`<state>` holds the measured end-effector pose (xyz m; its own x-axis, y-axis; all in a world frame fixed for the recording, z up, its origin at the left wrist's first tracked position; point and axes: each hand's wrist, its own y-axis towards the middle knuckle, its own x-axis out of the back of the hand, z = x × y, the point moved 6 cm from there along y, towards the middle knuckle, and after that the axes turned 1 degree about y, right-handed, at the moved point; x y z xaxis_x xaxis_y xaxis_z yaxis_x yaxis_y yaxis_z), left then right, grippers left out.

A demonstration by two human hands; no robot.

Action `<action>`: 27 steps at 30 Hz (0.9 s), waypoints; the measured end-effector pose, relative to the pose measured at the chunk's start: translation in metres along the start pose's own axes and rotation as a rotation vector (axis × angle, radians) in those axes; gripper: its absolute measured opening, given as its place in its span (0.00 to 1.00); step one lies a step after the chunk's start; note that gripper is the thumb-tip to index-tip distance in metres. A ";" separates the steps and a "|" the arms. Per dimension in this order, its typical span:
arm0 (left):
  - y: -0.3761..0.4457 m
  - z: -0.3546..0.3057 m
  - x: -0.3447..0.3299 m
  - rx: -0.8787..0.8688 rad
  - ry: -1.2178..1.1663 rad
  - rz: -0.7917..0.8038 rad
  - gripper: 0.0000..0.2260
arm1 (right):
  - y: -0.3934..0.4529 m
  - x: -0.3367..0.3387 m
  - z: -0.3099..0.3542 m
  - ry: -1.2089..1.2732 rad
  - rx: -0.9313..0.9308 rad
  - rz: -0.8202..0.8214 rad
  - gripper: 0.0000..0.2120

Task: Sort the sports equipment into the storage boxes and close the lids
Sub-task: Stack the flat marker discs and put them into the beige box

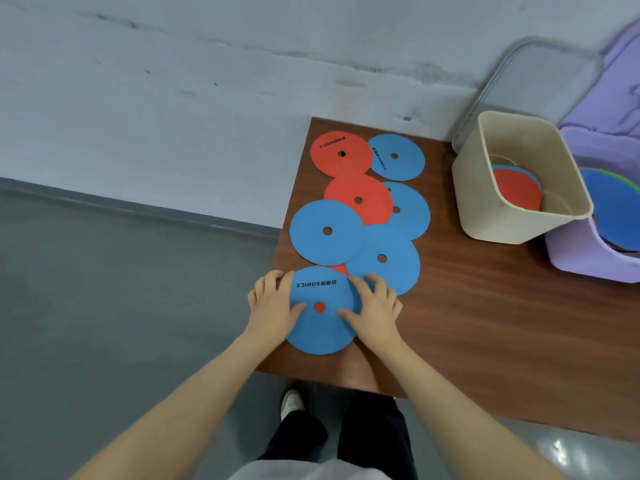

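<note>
Red disc point(516, 188) inside beige box point(485, 209)

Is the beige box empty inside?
No, the beige box already holds flat discs, with a red disc lying on top of a blue one at its bottom.

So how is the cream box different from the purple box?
The cream box is beige and stands nearer the discs on the table, while the purple box is lilac and sits beside it at the frame's right edge, partly cut off. The cream box shows a red disc on top inside; the purple box shows a blue one. Both are open and hold discs.
</note>
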<state>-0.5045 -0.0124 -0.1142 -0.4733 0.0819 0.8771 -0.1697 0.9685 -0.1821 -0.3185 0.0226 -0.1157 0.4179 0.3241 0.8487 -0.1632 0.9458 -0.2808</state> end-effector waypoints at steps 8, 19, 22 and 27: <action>0.009 -0.014 0.016 -0.263 -0.116 -0.104 0.28 | 0.006 0.017 0.003 0.283 0.049 -0.149 0.21; 0.113 -0.059 0.044 -0.208 -0.067 -0.183 0.27 | 0.085 0.075 0.010 0.291 0.133 -0.245 0.21; 0.138 -0.058 0.034 -0.024 0.048 -0.125 0.29 | 0.105 0.076 0.006 0.184 0.119 -0.176 0.21; 0.143 -0.041 0.002 0.176 0.163 0.028 0.34 | 0.106 0.064 -0.042 0.031 -0.174 -0.122 0.31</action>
<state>-0.4936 0.1356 -0.1205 -0.3366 0.1587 0.9282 -0.3132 0.9107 -0.2694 -0.2721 0.1446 -0.1101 0.4527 0.2050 0.8678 0.0458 0.9666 -0.2521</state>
